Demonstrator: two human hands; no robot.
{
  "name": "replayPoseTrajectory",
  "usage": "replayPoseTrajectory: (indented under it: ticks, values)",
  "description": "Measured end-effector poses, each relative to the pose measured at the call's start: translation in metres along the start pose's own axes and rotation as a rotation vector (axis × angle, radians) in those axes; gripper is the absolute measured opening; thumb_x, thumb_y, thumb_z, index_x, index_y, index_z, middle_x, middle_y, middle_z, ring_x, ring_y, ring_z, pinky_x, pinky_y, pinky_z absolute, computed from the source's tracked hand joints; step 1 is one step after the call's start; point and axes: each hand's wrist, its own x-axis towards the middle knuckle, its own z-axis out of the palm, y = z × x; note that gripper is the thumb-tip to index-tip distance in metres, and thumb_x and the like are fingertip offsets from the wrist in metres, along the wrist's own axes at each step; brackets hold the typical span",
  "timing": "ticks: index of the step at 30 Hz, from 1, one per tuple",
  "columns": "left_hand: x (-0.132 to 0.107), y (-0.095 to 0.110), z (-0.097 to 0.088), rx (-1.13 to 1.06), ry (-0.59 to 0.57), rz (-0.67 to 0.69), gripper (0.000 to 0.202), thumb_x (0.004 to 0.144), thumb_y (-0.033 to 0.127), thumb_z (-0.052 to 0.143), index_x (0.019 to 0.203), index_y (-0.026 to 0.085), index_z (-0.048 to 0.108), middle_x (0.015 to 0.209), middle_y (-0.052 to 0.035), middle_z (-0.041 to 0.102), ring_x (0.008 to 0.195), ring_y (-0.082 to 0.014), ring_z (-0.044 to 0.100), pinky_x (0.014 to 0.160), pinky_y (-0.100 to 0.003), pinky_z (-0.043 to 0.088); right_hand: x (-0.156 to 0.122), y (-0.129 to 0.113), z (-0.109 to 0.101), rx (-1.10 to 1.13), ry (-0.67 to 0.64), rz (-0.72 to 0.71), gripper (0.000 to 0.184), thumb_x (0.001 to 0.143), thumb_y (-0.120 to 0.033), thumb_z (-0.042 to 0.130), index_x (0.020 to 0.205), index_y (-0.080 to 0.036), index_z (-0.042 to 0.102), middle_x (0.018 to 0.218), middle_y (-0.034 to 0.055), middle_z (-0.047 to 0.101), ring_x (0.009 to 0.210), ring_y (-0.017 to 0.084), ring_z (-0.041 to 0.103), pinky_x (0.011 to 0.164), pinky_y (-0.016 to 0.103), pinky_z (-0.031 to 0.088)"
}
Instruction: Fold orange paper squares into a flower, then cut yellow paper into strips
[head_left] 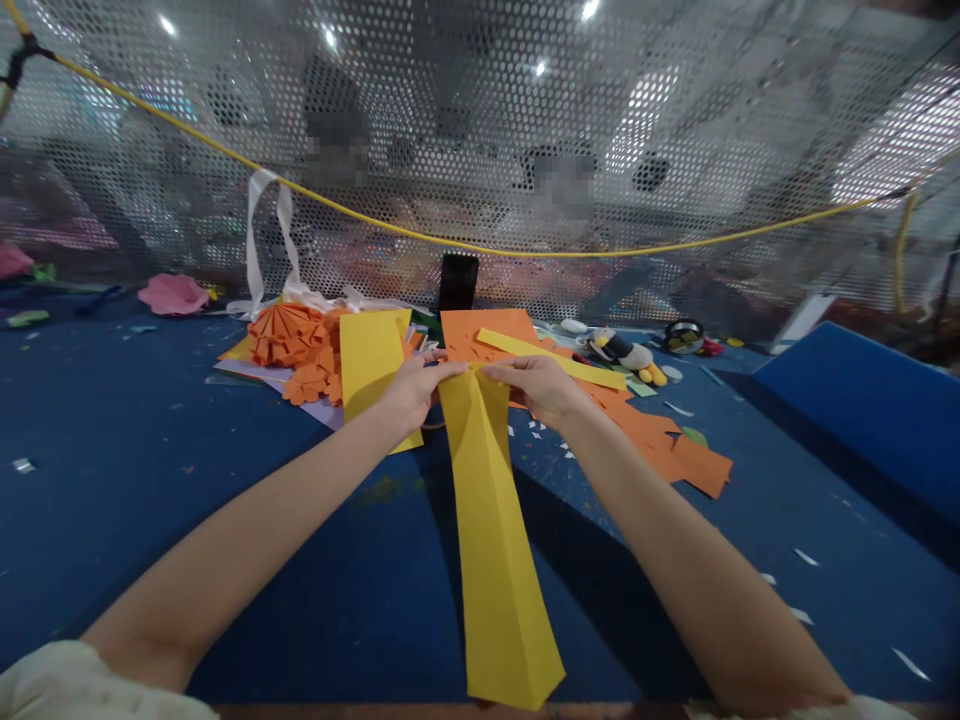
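A long strip of yellow paper [495, 560] hangs toward me with a crease down its length. My left hand [415, 388] pinches its far end on the left, thumb and fingers closed on the edge. On the right, my right hand [546, 385] grips the same end, its thumb close to the left one. The paper looks pinched together between them. Just left of my left hand lies a yellow paper sheet [371, 360]. A narrow yellow strip [555, 360] rests on orange paper [487, 325] behind my right hand.
Folded orange paper flowers [289, 335] sit at the left by a white ribbon [259, 240]. A black phone [458, 283] leans against the mesh [480, 120], with a yellow cord [405, 232] across it. Right are a plush toy [626, 352], a tape roll [684, 337] and a blue block [862, 420].
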Motion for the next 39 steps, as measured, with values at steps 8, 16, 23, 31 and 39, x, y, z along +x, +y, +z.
replayPoseTrajectory:
  ticks: [8, 16, 23, 31, 39]
  values:
    - [-0.001, 0.005, 0.000, -0.006, 0.043, -0.049, 0.013, 0.078, 0.020, 0.080, 0.084, 0.017, 0.069, 0.077, -0.0069, 0.075, 0.070, -0.0173, 0.072, 0.072, -0.028, 0.058, 0.004, 0.003, -0.008, 0.024, 0.026, 0.038, 0.019, 0.066, -0.020, 0.090, 0.062, -0.016, 0.072, 0.068, 0.0051, 0.077, 0.057, 0.014, 0.069, 0.059, 0.024, 0.057]
    - [0.001, 0.001, -0.002, -0.011, 0.113, -0.086, 0.006, 0.077, 0.014, 0.079, 0.079, 0.014, 0.073, 0.080, -0.0093, 0.078, 0.070, -0.0172, 0.074, 0.074, -0.026, 0.060, 0.006, 0.006, -0.006, 0.054, 0.063, 0.055, 0.009, 0.074, -0.017, 0.082, 0.068, -0.015, 0.076, 0.070, 0.0053, 0.078, 0.058, 0.015, 0.070, 0.057, 0.023, 0.056]
    - [0.005, 0.000, -0.003, -0.038, 0.167, -0.071, 0.007, 0.078, 0.013, 0.078, 0.080, 0.015, 0.072, 0.077, -0.0067, 0.078, 0.069, -0.0158, 0.074, 0.071, -0.024, 0.061, 0.008, 0.010, -0.005, 0.082, 0.086, 0.019, 0.011, 0.071, -0.021, 0.085, 0.066, -0.018, 0.075, 0.074, 0.0049, 0.079, 0.062, 0.015, 0.071, 0.060, 0.023, 0.057]
    - [-0.002, 0.000, -0.003, 0.030, 0.063, -0.078, 0.015, 0.072, 0.019, 0.086, 0.078, 0.014, 0.073, 0.081, -0.0115, 0.078, 0.070, -0.0204, 0.075, 0.075, -0.032, 0.061, 0.009, 0.015, -0.003, 0.129, 0.104, -0.016, 0.012, 0.074, -0.027, 0.083, 0.069, -0.019, 0.076, 0.081, 0.0060, 0.080, 0.066, 0.017, 0.072, 0.063, 0.026, 0.057]
    - [0.004, -0.001, -0.006, 0.031, 0.110, -0.073, 0.010, 0.076, 0.016, 0.081, 0.073, 0.014, 0.072, 0.077, -0.0094, 0.078, 0.068, -0.0191, 0.074, 0.076, -0.032, 0.061, 0.010, 0.020, 0.000, 0.133, 0.089, 0.014, 0.011, 0.072, -0.021, 0.084, 0.066, -0.017, 0.076, 0.077, 0.0068, 0.080, 0.064, 0.016, 0.071, 0.065, 0.026, 0.058]
